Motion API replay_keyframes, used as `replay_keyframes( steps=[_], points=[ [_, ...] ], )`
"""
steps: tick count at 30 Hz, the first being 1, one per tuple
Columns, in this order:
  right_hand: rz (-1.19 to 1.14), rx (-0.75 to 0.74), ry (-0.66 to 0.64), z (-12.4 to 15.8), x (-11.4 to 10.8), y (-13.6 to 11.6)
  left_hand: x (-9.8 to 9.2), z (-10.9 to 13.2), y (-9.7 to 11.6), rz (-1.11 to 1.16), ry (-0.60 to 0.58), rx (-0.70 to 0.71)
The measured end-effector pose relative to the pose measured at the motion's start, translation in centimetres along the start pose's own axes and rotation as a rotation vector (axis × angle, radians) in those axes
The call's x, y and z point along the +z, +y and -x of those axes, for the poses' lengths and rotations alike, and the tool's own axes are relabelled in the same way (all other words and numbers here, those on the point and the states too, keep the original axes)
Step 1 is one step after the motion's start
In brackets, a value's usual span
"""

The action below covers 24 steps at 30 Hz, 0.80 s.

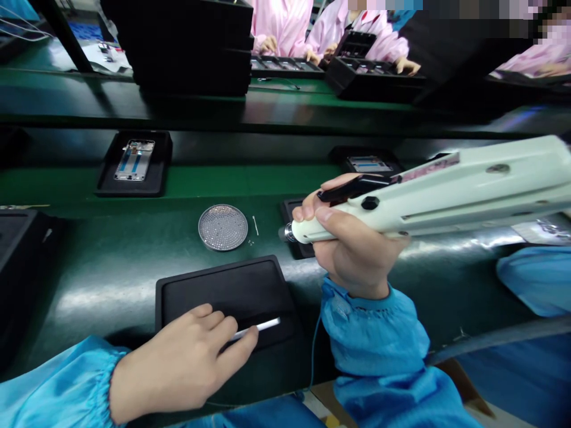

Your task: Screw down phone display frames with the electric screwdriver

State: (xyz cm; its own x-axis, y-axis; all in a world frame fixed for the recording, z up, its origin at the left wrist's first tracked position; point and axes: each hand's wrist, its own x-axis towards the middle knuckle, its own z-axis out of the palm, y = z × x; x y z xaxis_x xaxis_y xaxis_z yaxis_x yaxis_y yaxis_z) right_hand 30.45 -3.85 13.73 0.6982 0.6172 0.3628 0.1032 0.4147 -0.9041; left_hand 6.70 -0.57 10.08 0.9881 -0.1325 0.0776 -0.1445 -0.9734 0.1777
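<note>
My right hand (352,244) is wrapped round a pale green electric screwdriver (428,190) with a black lever, held in the air above the bench. Its metal tip (286,232) points left. Below it, my left hand (191,351) is closed on a thin white stick (267,325), whose right end sticks out past the fingers; its exact kind I cannot make out. That hand rests over a black rectangular tray (218,279). Just beyond the tray lies a round perforated dish (223,227), with a small white swab-like stick (255,225) and tiny bits beside it.
On the far ledge, a black tray (102,184) holds a phone frame (135,160); another phone frame (369,164) lies farther right. A black tray stack (191,47) rises at the back. Black trays (18,255) stand at left. People in pink (285,27) work opposite.
</note>
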Motion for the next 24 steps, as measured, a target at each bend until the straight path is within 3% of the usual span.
replay_keyframes(
  steps=[8, 16, 20, 24],
  points=[
    [-0.091, -0.025, -0.003, -0.2, -0.3, 0.4, 2.2, -1.6, -5.7, 0.061, 0.078, -0.102],
    [-0.077, -0.036, 0.033, -0.8, -1.3, 0.0, 3.4, -1.7, -8.3, -0.002, -0.074, -0.312],
    [-0.086, -0.010, 0.116, -1.4, -2.2, -0.8, 2.7, -1.0, -8.2, 0.053, -0.155, -0.326],
    [-0.075, -0.039, 0.239, -2.3, -4.1, -1.5, 0.3, -0.2, -8.6, 0.091, -0.124, -0.431]
  ],
)
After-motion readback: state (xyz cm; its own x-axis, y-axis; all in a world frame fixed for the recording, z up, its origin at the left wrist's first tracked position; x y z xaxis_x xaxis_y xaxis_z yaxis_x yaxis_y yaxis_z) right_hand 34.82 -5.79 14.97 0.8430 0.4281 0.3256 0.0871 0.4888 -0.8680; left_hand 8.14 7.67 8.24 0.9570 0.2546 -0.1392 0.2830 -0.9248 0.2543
